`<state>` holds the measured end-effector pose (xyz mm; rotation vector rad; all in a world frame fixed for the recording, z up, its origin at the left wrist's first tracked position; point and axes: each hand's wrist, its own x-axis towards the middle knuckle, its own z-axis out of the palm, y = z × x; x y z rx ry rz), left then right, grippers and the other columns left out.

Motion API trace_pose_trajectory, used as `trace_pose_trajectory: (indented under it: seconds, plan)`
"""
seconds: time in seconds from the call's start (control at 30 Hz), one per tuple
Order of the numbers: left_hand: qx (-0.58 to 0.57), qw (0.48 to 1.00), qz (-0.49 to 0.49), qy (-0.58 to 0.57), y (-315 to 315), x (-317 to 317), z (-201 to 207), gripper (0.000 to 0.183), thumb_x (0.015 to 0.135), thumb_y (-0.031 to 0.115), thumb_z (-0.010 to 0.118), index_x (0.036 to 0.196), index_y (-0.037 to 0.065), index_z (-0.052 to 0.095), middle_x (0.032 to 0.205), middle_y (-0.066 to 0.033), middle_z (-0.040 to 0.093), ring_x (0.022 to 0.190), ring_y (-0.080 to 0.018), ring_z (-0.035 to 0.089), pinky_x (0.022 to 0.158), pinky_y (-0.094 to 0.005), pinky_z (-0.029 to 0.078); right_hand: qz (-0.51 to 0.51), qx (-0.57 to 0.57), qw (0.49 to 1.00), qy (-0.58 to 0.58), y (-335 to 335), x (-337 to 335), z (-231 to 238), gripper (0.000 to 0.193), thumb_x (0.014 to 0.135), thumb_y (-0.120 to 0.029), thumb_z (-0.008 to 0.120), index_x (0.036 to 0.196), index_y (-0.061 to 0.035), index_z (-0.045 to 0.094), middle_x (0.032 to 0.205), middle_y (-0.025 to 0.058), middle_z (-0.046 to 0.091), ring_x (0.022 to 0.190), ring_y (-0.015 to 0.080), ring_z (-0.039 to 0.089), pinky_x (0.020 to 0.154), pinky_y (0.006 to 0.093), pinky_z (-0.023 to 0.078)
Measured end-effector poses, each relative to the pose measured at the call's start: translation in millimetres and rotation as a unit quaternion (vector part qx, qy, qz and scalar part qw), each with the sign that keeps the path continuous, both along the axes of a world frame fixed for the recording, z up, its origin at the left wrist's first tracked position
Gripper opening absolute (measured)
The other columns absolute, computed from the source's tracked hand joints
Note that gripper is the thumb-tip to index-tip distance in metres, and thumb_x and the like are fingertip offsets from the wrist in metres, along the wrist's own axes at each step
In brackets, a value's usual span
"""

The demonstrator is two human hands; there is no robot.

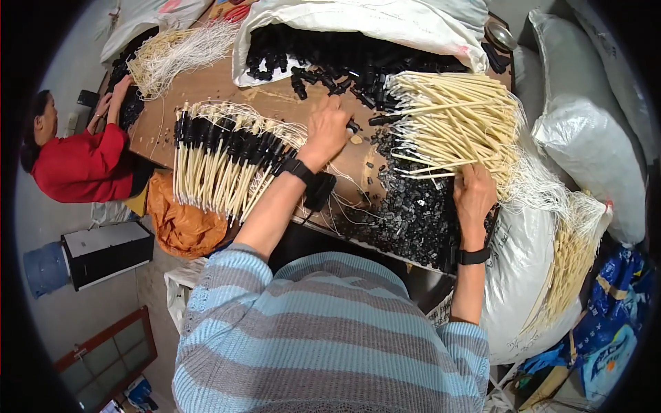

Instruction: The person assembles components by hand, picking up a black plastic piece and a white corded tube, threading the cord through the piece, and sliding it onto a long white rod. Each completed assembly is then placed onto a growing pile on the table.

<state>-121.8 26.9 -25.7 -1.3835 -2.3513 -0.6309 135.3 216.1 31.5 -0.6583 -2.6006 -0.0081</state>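
Note:
My left hand [327,132] is above the middle of the table, its fingers curled. A black plastic part [353,127] shows at its thumb side and appears to be in its grip. To the right, my right hand [475,195] pinches a pale yellow sleeved wire [430,171] at the near edge of a large heap of sleeved wires [458,117]. Their white tips point left. Left of my left forearm lies a row of sleeved wires with black fittings [227,158] on their far ends.
An open white sack [358,19] spills black fittings [323,51] at the back. Small black pieces [413,213] cover the table's near right. Full white sacks [575,117] stand at right. A person in red [86,162] works at far left beside an orange bag [186,220].

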Motion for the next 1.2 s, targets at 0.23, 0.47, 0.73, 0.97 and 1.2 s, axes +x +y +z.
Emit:
trace_pose_trajectory:
  seconds: [0.23,0.47,0.73,0.97,1.2]
  plan:
    - [0.047,0.913,-0.114,-0.388,-32,39,19,0.025,0.076,0.009,0.060,0.101,0.004,0.063,0.093,-0.0120,0.064,0.085,-0.0283,0.061,0.077,-0.0340,0.048,0.173,-0.067,0.983,-0.001,-42,-12,18,0.021,0.081,-0.008,0.069,0.102,-0.0103,0.071,0.071,0.0072,0.059,0.063,0.0252,0.057,0.058,0.0338,0.043]
    - [-0.035,0.887,-0.154,-0.434,-48,49,34,0.025,0.078,0.006,0.058,0.102,0.009,0.065,0.087,-0.0100,0.061,0.083,-0.0257,0.059,0.074,-0.0355,0.048,0.174,-0.231,0.957,-0.019,-82,-14,10,0.021,0.085,-0.011,0.068,0.106,-0.0108,0.070,0.065,0.0103,0.054,0.056,0.0272,0.056,0.052,0.0361,0.043]
    - [0.124,0.922,-0.264,-0.256,-41,67,23,0.023,0.063,-0.003,0.064,0.083,0.009,0.061,0.075,-0.0047,0.057,0.071,-0.0280,0.058,0.073,-0.0393,0.043,0.000,-0.134,0.965,-0.224,-79,-3,36,0.046,0.073,-0.023,0.079,0.115,-0.0120,0.065,0.068,0.0121,0.065,0.058,0.0307,0.063,0.053,0.0400,0.047]
    - [-0.072,0.963,-0.242,-0.098,-36,105,77,0.024,0.081,0.017,0.065,0.104,0.016,0.062,0.079,-0.0017,0.061,0.063,-0.0227,0.060,0.049,-0.0349,0.043,0.132,-0.254,0.957,0.048,-84,-15,2,0.020,0.074,-0.007,0.069,0.093,-0.0069,0.064,0.107,0.0147,0.065,0.079,0.0290,0.066,0.063,0.0363,0.050]
    - [-0.052,0.937,0.004,-0.345,-68,56,28,0.017,0.082,0.013,0.065,0.097,0.006,0.062,0.073,-0.0087,0.063,0.062,-0.0238,0.063,0.054,-0.0338,0.046,0.187,-0.667,0.670,0.266,-55,10,10,0.019,0.091,-0.018,0.062,0.104,-0.0061,0.068,0.095,0.0095,0.069,0.047,0.0067,0.040,0.045,0.0201,0.031]
